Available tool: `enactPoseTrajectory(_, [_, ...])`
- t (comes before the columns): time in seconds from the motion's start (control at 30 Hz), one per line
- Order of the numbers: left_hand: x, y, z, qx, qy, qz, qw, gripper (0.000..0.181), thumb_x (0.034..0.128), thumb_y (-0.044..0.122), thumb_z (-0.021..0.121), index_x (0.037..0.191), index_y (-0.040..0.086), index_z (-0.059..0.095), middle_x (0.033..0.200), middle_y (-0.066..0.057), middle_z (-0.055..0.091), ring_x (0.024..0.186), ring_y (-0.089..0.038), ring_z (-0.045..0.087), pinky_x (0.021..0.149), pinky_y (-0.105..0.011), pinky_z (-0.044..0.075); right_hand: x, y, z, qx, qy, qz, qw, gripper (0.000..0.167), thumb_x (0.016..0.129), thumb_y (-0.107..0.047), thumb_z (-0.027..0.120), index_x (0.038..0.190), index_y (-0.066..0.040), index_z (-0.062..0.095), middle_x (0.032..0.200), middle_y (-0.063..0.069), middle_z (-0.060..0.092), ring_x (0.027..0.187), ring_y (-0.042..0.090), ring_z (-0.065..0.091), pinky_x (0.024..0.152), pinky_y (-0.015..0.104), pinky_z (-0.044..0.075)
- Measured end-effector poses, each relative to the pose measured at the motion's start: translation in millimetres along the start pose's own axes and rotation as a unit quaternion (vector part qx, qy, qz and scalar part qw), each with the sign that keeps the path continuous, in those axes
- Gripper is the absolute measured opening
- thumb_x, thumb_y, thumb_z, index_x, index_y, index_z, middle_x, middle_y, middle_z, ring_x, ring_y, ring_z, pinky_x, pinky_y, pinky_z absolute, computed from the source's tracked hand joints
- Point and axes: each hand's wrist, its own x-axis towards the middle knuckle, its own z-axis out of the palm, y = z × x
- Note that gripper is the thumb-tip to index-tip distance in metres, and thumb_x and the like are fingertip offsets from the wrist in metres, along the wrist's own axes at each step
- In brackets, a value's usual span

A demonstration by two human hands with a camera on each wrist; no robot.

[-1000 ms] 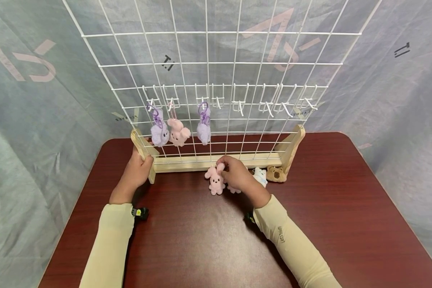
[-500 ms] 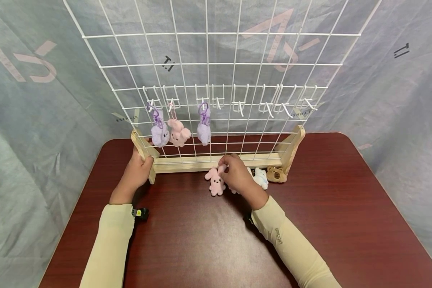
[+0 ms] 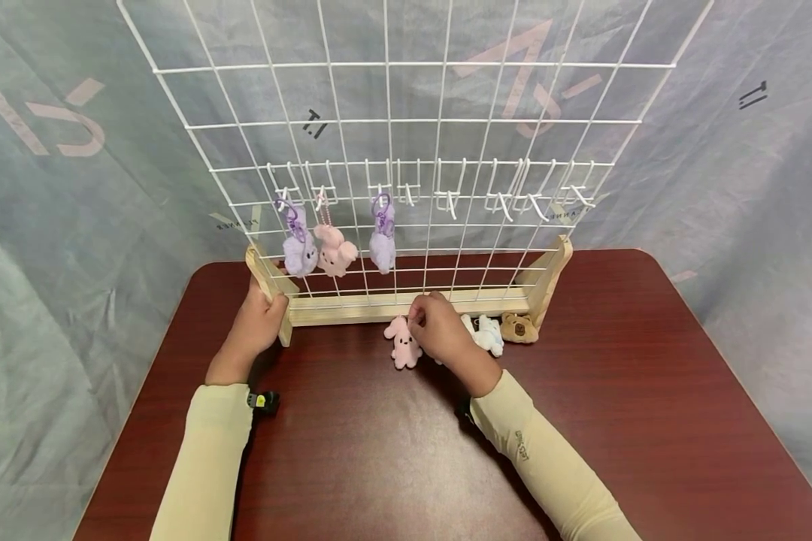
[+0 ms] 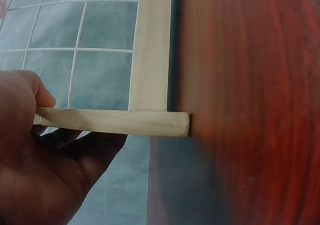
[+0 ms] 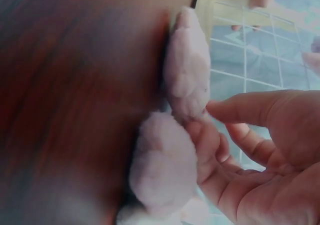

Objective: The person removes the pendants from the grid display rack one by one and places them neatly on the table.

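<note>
My left hand (image 3: 256,327) grips the left wooden foot (image 4: 115,122) of a white wire grid stand, thumb on the near side. In front of the stand's base bar, my right hand (image 3: 446,334) pinches a pink bunny plush keychain (image 3: 404,350) near its ear with thumb and index finger. The bunny is on the red-brown table, face up. In the right wrist view, a second pink plush (image 5: 162,165) lies beside the fingers; the hand mostly hides it in the head view. Right of that hand lie a white plush (image 3: 490,336) and a brown bear plush (image 3: 519,328).
Several white hooks (image 3: 450,203) line the grid (image 3: 440,120). On the left ones hang a purple plush (image 3: 301,254), a pink bunny plush (image 3: 336,252) and another purple plush (image 3: 382,248). A grey curtain (image 3: 54,225) surrounds the table (image 3: 352,451).
The right hand has shifted slightly at the bunny's ear, now covering more of it, and more of the white plush shows. The left hand keeps its grip on the foot.
</note>
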Motion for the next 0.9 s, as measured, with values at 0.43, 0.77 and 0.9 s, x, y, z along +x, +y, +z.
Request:
enactPoseTrajectory(0.43, [0.4, -0.6, 1.7, -0.005, 0.007, 0.006, 0.9999, 0.062, 0.1054, 0.005, 0.041, 0.163, 0.001, 0.017, 0.16, -0.028, 0.044, 0.139, -0.039, 0.049, 0.112, -0.06, 0.039, -3.9, -17, -6, 0.09, 0.023, -0.002, 0.9957, 0.025, 0.093, -0.011, 0.066, 0.116, -0.002, 0.066, 0.116, 0.016, 0.069, 0.104, 0.03, 0.066, 0.088, 0.044, 0.056])
enactPoseTrajectory(0.77, [0.9, 2.1, 1.5, -0.013, 0.005, 0.008, 0.9999, 0.062, 0.1058, 0.007, 0.039, 0.163, 0.005, 0.018, 0.158, -0.029, 0.045, 0.137, -0.041, 0.051, 0.111, -0.061, 0.04, -9.6, -32, -14, 0.172, 0.075, -0.096, 0.9776, 0.044, 0.093, -0.007, 0.073, 0.135, -0.005, 0.062, 0.139, 0.017, 0.056, 0.126, 0.032, 0.058, 0.094, 0.048, 0.059])
enactPoseTrajectory(0.9, [0.4, 0.9, 0.5, -0.006, 0.009, 0.002, 0.9999, 0.062, 0.1053, 0.007, 0.04, 0.163, 0.004, 0.019, 0.158, -0.027, 0.046, 0.139, -0.038, 0.049, 0.112, -0.06, 0.039, -11.4, -39, -15, 0.179, 0.082, -0.135, 0.971, 0.051, 0.09, -0.005, 0.075, 0.139, -0.007, 0.061, 0.153, 0.019, 0.046, 0.134, 0.031, 0.053, 0.102, 0.053, 0.055])
